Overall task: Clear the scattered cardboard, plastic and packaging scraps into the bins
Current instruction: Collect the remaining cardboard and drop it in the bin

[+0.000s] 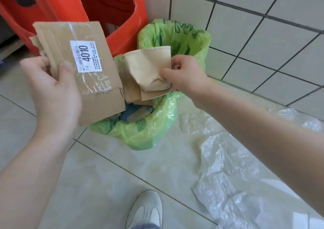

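My left hand [52,91] grips a flat piece of brown cardboard [103,95] with clear tape and a white label reading 4010, held just left of the bin. My right hand [184,76] pinches a crushed brown paper cup [149,67] over the bin's mouth. The bin is lined with a green plastic bag [154,128] and stands on the floor by the tiled wall. Brown cardboard pieces and something blue lie inside it. Crumpled clear plastic sheeting [228,167] is spread on the floor to the right.
Red plastic stools [122,18] stand behind the bin at the upper left. A grey tiled wall [263,35] rises to the right. My white shoe [145,211] is on the pale floor tiles at the bottom.
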Available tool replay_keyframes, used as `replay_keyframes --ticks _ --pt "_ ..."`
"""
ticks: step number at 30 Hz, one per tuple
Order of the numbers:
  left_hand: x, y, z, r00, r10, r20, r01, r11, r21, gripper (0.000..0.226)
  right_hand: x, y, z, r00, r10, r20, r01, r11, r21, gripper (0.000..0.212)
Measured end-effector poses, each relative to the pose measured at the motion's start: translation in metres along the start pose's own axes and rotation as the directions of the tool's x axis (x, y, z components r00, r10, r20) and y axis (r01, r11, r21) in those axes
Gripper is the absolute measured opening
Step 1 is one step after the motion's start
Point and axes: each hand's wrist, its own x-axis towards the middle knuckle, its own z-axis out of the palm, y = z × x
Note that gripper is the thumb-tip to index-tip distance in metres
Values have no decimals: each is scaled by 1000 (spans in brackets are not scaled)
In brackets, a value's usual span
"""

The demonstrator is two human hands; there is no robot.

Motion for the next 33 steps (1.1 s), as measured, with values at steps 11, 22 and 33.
replay_keyframes --ticks 11,22,33 --pt "8 -13 -2 993 -111 37 113 991 -77 54 0 0 -7 944 -326 -43 253 805 -536 3" --pt "4 -3 5 995 -34 -96 13 977 -214 43 5 -1 38 972 -200 120 229 718 -657 14" --pt "-50 2 33 958 256 131 -270 956 111 51 14 16 44 967 -207 152 256 760 -598 34"
